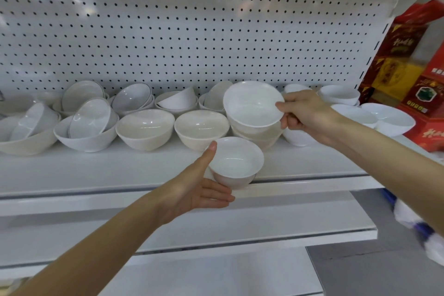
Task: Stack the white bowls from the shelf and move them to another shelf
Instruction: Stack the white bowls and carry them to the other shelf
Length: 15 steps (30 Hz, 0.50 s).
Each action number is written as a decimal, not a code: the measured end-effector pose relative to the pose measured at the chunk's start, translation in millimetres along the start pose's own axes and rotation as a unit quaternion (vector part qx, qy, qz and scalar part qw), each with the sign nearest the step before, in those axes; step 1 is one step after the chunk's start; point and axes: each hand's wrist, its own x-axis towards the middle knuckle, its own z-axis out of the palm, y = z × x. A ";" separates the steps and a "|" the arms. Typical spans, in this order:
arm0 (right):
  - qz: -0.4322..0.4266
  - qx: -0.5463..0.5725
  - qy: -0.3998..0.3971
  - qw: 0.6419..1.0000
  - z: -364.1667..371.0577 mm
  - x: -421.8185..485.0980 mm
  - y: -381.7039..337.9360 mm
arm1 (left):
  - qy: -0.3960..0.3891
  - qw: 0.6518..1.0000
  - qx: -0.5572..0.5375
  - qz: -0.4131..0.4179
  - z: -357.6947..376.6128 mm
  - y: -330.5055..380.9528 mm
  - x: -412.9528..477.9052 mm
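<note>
Many white bowls crowd the back of the upper shelf (96, 170). My left hand (192, 187) grips a small white bowl (236, 163) at the shelf's front edge, thumb on its left rim and fingers under its base. My right hand (305, 115) pinches the right rim of a wider white bowl (252, 103), tilted toward me. This tilted bowl sits on top of a short stack of bowls (259, 136). Two cream bowls (145, 128) (201, 127) stand upright left of the stack.
White pegboard (192, 31) backs the shelf. Red and gold boxes (408, 67) stand at the right end, with more white bowls (389, 119) in front of them. A lower white shelf (216, 223) juts out below. A blue-and-white object (418, 226) shows at lower right.
</note>
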 end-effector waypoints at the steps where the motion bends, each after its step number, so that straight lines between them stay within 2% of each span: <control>1: 0.002 0.002 -0.018 1.000 4.1 -6.1 0.2 | 0.001 1.000 -0.005 0.001 0.3 0.3 -0.9; 5: 0.007 -0.006 -0.073 0.997 20.2 -19.4 6.3 | -0.005 1.000 0.000 0.008 -0.3 -1.6 -1.9; 15: 0.028 0.000 -0.114 0.993 30.8 -27.5 13.8 | -0.007 1.000 -0.003 0.018 4.3 2.6 -4.0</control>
